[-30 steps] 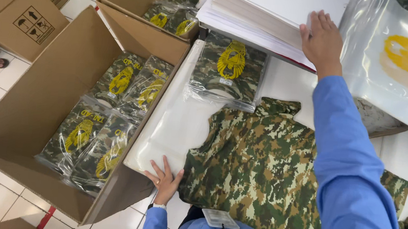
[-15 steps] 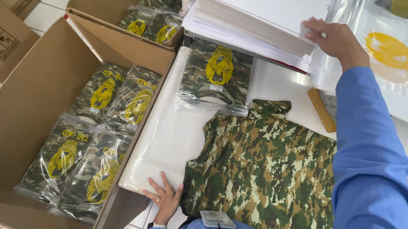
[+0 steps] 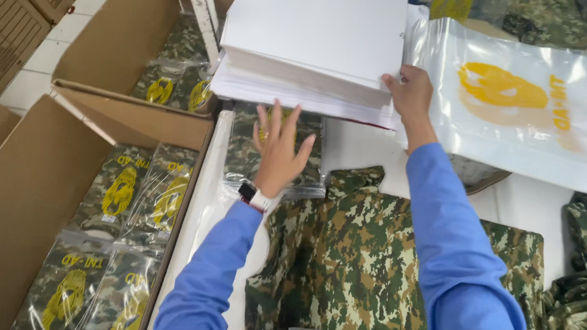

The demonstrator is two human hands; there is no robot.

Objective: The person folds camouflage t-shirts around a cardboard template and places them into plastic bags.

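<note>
Now the left hand (image 3: 279, 150), which a moment ago lay flat by the near edge of the camouflage shirt (image 3: 376, 262), is up, fingers spread wide, reaching for the white sheet stack (image 3: 313, 44) farther off; the right hand (image 3: 409, 92) still grips its right edge, so a sheet is probably being taken.

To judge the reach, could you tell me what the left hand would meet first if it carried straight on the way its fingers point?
Probably the stack of white sheets: the left hand, fingers spread, points at its lower edge, above a bagged camouflage garment. Depth is unclear.
</note>
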